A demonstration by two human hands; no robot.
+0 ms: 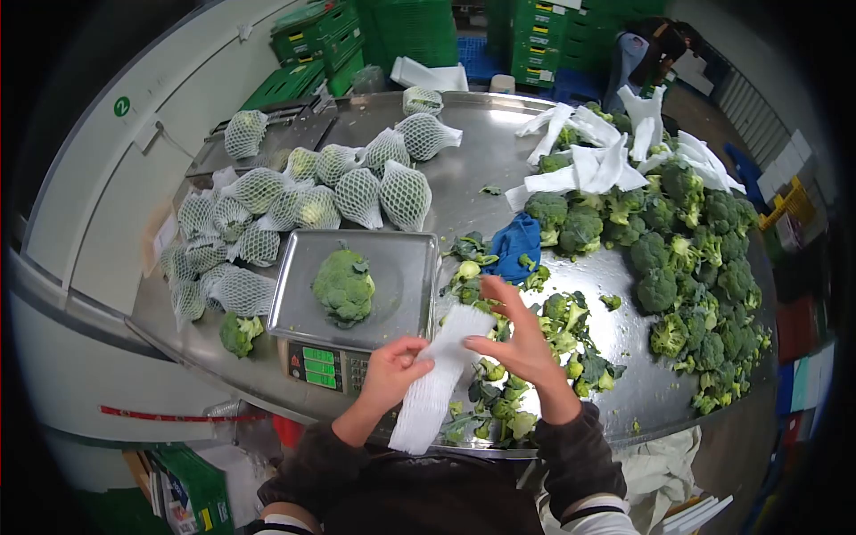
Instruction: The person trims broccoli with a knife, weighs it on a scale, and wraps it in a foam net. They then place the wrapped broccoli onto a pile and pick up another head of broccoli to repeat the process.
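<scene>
A white foam net sleeve [432, 383] lies flattened between my hands, in front of the scale. My left hand [389, 379] pinches its left edge between thumb and fingers. My right hand [520, 343] is at its upper right, fingers spread, with the thumb touching the sleeve. One broccoli head [344, 287] rests bare on the metal scale tray [406, 308]. Below the tray the scale's green display [319, 366] is lit. Trimmed stems and leaves [562, 325] are scattered to the right of my right hand.
Netted broccoli heads [358, 198] are grouped behind and left of the scale. One bare head [239, 334] sits front left. A pile of bare broccoli [655, 290], white sleeves [593, 169] and a blue cloth [514, 248] lie right. A person [637, 58] bends beyond the table near green crates [539, 40].
</scene>
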